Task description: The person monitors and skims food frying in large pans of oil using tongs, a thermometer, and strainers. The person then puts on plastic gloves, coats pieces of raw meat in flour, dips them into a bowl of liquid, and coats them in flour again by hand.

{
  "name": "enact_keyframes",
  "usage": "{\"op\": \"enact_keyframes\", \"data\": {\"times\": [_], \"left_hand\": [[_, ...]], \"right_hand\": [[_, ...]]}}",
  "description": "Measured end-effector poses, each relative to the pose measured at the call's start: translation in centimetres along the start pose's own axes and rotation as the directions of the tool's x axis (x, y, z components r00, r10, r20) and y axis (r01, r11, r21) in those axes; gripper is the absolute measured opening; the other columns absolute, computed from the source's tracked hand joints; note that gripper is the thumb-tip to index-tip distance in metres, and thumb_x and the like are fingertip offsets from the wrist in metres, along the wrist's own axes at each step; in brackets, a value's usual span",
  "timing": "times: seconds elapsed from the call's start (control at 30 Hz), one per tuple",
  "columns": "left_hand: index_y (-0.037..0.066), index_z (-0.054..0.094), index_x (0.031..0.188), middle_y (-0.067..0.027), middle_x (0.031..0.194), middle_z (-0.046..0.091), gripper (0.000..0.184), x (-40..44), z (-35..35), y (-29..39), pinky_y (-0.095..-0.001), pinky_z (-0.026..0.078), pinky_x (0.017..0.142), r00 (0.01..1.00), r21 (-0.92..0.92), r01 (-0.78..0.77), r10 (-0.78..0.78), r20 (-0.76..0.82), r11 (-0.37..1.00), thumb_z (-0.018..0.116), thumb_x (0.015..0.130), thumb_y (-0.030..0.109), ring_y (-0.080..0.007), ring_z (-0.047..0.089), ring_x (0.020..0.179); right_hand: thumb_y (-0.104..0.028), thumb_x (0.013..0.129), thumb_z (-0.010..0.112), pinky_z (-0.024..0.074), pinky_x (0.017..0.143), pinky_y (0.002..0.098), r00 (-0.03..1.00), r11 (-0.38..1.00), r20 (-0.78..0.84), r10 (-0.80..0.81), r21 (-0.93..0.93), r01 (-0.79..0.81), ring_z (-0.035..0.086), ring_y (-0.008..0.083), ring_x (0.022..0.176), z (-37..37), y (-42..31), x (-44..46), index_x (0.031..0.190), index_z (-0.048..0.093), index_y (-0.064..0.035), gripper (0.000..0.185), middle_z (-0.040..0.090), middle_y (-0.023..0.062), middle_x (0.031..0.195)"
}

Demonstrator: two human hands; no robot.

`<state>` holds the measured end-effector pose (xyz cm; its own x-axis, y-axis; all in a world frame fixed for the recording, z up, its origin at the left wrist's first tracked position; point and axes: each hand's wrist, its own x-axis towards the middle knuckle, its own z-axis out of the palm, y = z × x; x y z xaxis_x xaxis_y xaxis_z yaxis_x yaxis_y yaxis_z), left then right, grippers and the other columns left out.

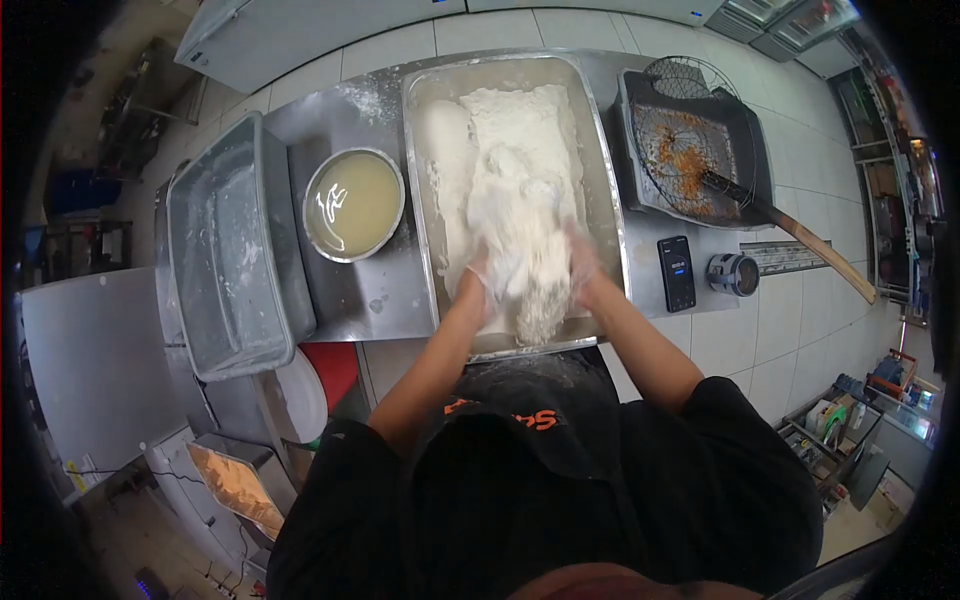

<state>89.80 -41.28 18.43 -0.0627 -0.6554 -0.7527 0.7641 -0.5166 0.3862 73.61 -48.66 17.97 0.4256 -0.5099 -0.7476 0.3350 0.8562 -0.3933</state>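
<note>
A deep metal pan [592,120] holds a broad heap of white flour [515,115], mounded through its middle. Pale lumps [505,185] coated in flour show blurrily between my hands; their kind cannot be made out. My left hand [487,282] is in the flour at the left of the near part, dusted white. Opposite it, my right hand [582,262] is at the right side of the same heap. Motion and flour smear the fingers of both hands, so their grip does not show. A shaggy floury clump [542,315] is at the pan's near end.
Left of the pan stand a metal bowl of pale yellowish liquid [353,205] and a grey plastic tub [290,270]. To the right, a wire skimmer [735,190] lies across a dark tub [765,150], its wooden handle past the table edge. A phone [677,272] and a tin [733,275] are nearby.
</note>
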Motion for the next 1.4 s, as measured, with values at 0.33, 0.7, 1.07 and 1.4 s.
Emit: {"op": "enact_keyframes", "data": {"times": [0.33, 0.7, 1.07, 1.4], "left_hand": [[0.002, 0.063, 0.1, -0.0138, 0.098, 0.063, 0.033, 4.5, -8.5, -3.5, -0.0364, 0.045, 0.079, 0.982, 0.988, -0.15, -0.125, 0.143, -0.044, 0.053, 0.085, 0.03, -0.0259, 0.059, 0.09], [-0.007, 0.028, 0.135, -0.0288, 0.134, 0.039, 0.108, 4.2, 2.6, -0.2, -0.0369, 0.032, 0.104, 0.758, 0.945, 0.154, 0.579, -0.301, 0.29, 0.073, 0.06, 0.056, -0.0353, 0.037, 0.127], [-0.003, 0.019, 0.14, -0.0293, 0.132, 0.038, 0.117, 1.3, -2.1, 0.8, -0.0385, 0.041, 0.096, 0.777, 0.84, 0.082, 0.562, 0.284, -0.537, 0.08, 0.053, 0.047, -0.038, 0.047, 0.117], [0.004, 0.047, 0.13, -0.0228, 0.129, 0.047, 0.068, 3.9, -3.7, -2.9, -0.0404, 0.037, 0.1, 0.963, 0.794, -0.174, -0.271, 0.011, -0.583, 0.061, 0.076, 0.043, -0.0312, 0.047, 0.119]], "right_hand": [[-0.02, 0.079, 0.053, 0.0397, 0.093, 0.0389, 0.968, -0.315, 0.203, 0.147, -0.918, 0.241, 0.052, 0.0308, 0.108, -5.6, 5.6, 2.9, 0.114, 0.055, 0.0012, 0.041, 0.058, 0.0221, 0.113], [-0.035, 0.07, 0.069, 0.0423, 0.092, 0.0378, 0.934, 0.326, -0.121, -0.335, -0.945, -0.005, 0.053, 0.0335, 0.11, -0.7, 2.8, 2.8, 0.12, 0.048, 0.0044, 0.067, 0.052, 0.0221, 0.122], [-0.02, 0.076, 0.057, 0.0451, 0.086, 0.0382, 0.598, -0.753, 0.688, -0.411, -0.627, 0.203, 0.057, 0.0357, 0.095, -4.4, 0.7, 8.0, 0.108, 0.054, 0.002, 0.039, 0.06, 0.0239, 0.098], [-0.041, 0.079, 0.055, 0.0364, 0.099, 0.0421, 0.986, -0.641, 0.15, 0.075, -0.75, 0.163, 0.048, 0.0353, 0.115, -6.4, -1.4, 5.0, 0.125, 0.047, -0.0035, 0.059, 0.05, 0.0214, 0.125]]}}
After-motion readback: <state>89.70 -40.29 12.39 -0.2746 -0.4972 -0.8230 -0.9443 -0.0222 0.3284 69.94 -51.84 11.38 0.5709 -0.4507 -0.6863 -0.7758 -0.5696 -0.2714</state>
